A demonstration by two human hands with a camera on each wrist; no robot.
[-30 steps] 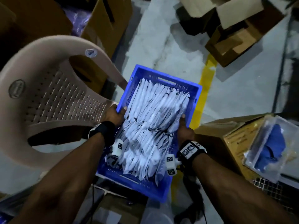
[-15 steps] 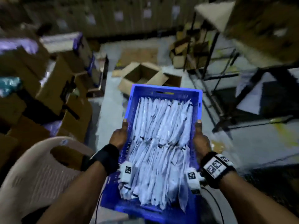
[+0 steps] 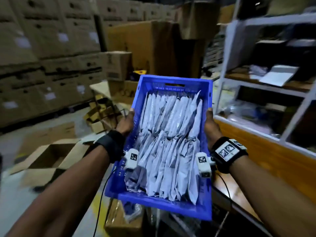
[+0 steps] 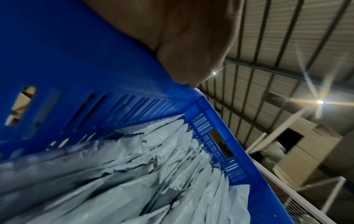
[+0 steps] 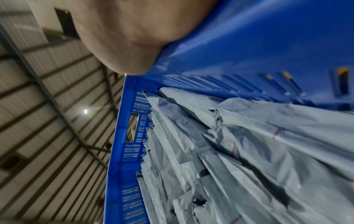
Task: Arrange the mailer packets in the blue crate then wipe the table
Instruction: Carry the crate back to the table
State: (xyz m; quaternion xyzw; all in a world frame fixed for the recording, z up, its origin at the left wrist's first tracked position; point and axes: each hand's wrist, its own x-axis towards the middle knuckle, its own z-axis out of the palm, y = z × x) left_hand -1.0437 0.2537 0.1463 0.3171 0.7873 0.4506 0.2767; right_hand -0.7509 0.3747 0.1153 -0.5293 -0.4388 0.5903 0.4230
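Observation:
I carry a blue plastic crate (image 3: 172, 81) in the air in front of me. It is packed with two rows of grey-white mailer packets (image 3: 168, 144) standing on edge. My left hand (image 3: 125, 123) grips the crate's left long wall with the thumb lying along the rim. My right hand (image 3: 211, 125) grips the right long wall the same way. In the left wrist view the thumb (image 4: 193, 50) presses on the crate's rim (image 4: 208, 112) above the packets (image 4: 145, 174). The right wrist view shows the thumb (image 5: 124, 45) on the rim (image 5: 122, 136), beside the packets (image 5: 239, 151).
A white metal shelving rack (image 3: 266, 86) with a wooden counter edge (image 3: 253, 142) stands close on my right. Stacked cardboard cartons (image 3: 47, 53) line the left and back. An open carton (image 3: 51, 156) lies on the floor at lower left, and another box (image 3: 123, 219) sits under the crate.
The crate has been lifted away from the beige chair and carried forward. My view has risen from the floor to the warehouse cartons and the rack on the right. Both hands keep their hold.

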